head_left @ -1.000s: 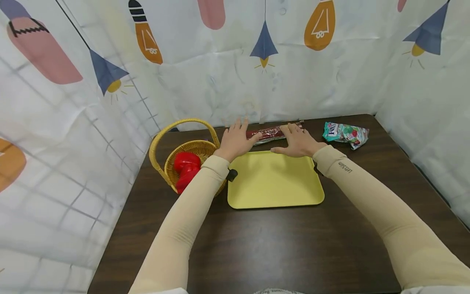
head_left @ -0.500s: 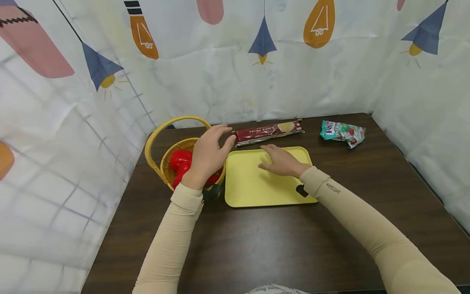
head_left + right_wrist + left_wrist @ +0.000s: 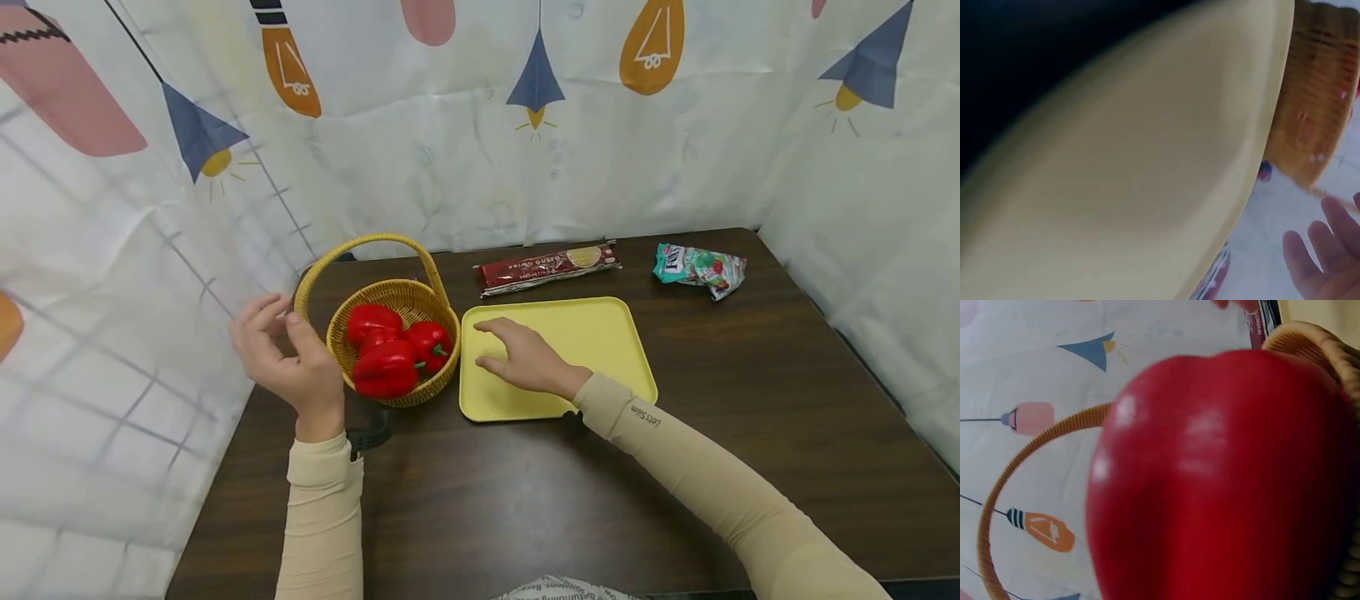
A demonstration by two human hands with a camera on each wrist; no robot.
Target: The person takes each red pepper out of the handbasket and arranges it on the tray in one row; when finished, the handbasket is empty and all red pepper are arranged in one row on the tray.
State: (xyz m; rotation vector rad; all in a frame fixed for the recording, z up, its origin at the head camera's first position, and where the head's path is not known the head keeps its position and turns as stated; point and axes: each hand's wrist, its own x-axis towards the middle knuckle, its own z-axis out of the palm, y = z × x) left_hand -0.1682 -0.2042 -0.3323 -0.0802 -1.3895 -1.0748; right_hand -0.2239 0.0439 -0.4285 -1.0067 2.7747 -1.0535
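My left hand (image 3: pixel 288 362) is raised at the left side of a yellow wicker basket (image 3: pixel 397 287), by its arched handle. Its fingers are loosely bent with nothing held; whether it touches the handle I cannot tell. Several red bell peppers (image 3: pixel 386 369) lie in the basket. One bell pepper (image 3: pixel 1222 475) fills much of the left wrist view. Over the left half of a yellow tray (image 3: pixel 577 321) hovers my right hand (image 3: pixel 528 358), fingers extended towards the basket and holding nothing. The right wrist view shows its fingers (image 3: pixel 1329 256) apart from the tray.
Behind the tray lies a dark red spaghetti packet (image 3: pixel 551 267). A green and white Fox's candy bag (image 3: pixel 700 269) is at the back right of the dark wooden table (image 3: pixel 600 508). Printed white curtains (image 3: pixel 450 167) hang along the back and sides.
Both hands have moved left and towards the body from behind the tray. The left hand crossed over the basket to its left side, uncovering the peppers. Basket and tray look unmoved.
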